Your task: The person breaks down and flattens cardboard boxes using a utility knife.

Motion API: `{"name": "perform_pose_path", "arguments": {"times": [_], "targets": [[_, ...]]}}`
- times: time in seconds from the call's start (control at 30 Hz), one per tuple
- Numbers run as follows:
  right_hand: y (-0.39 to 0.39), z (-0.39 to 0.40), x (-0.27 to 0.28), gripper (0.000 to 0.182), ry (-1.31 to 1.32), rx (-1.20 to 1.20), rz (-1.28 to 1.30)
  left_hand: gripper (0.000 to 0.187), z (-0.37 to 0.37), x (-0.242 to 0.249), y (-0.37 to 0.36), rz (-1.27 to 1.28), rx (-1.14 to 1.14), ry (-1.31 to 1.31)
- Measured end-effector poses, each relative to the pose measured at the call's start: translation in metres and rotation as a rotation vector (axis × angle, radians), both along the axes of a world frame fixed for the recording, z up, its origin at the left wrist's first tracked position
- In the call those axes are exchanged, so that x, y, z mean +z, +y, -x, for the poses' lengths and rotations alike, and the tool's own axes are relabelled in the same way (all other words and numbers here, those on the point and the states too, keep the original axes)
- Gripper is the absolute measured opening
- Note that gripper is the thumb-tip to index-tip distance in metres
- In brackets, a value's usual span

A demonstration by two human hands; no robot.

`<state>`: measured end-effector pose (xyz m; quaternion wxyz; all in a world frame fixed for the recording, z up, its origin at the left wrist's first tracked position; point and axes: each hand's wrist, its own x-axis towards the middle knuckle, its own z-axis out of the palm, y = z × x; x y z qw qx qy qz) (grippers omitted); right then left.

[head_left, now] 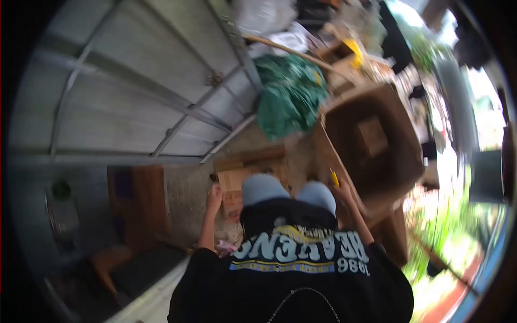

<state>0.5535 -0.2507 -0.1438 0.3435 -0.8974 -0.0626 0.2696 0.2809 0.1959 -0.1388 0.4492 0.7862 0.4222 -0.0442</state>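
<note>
My right hand is closed around a slim yellow box cutter, just beside my knee and the near side of a large open cardboard box. My left hand is low on the other side, right at the edge of a smaller cardboard box on the floor; its fingers are blurred. Part of that smaller box is hidden behind my knees. Inside the large box lies a lighter square patch.
A green plastic bag sits ahead, with a wooden stick beyond it. A metal-framed gate rises on the left. Behind the large box are piled goods and a yellow item. A wooden piece of furniture stands at lower left.
</note>
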Motion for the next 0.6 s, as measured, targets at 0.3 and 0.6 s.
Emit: {"name": "perform_pose_path", "arguments": {"times": [0.3, 0.6], "targets": [[-0.002, -0.151, -0.036, 0.023, -0.194, 0.348, -0.041, 0.019, 0.099, -0.016, -0.284, 0.295, -0.125, -0.017], [-0.034, -0.127, -0.068, 0.024, -0.053, 0.364, 0.161, 0.021, 0.15, -0.02, -0.409, 0.504, -0.078, 0.273]]}}
